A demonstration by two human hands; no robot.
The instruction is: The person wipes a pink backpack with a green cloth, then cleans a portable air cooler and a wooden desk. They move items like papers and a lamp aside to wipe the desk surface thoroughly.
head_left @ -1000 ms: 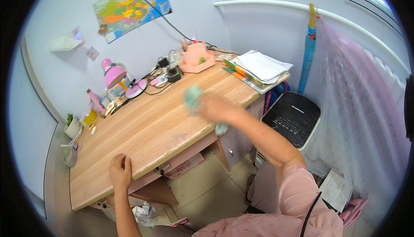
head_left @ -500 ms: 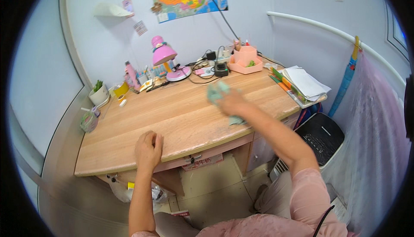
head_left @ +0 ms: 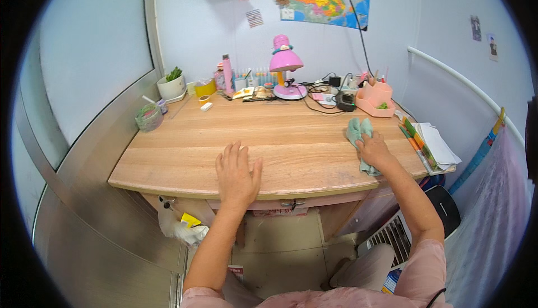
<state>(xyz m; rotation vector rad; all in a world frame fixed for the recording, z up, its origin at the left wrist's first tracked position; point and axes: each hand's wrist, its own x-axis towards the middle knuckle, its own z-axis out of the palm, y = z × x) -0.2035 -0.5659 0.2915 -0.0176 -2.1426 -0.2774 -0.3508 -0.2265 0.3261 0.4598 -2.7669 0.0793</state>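
Pale pink soft-fabric top [head_left: 328,298], loose short sleeves [head_left: 427,263] ending near elbows; light grey-beige cloth trousers [head_left: 367,269]; thin black cord [head_left: 436,298] beside right sleeve, at lower edge; left hand [head_left: 238,175] and right hand [head_left: 376,152] bare, forearms [head_left: 216,249] uncovered

A wood-grain desk [head_left: 297,165] spans mid-frame, bearing a small white block [head_left: 206,106] toward the upper left, a pink lamp [head_left: 286,60] at upper centre and a pink organizer [head_left: 374,102] at upper right. A green cloth [head_left: 354,131] lies right of centre.
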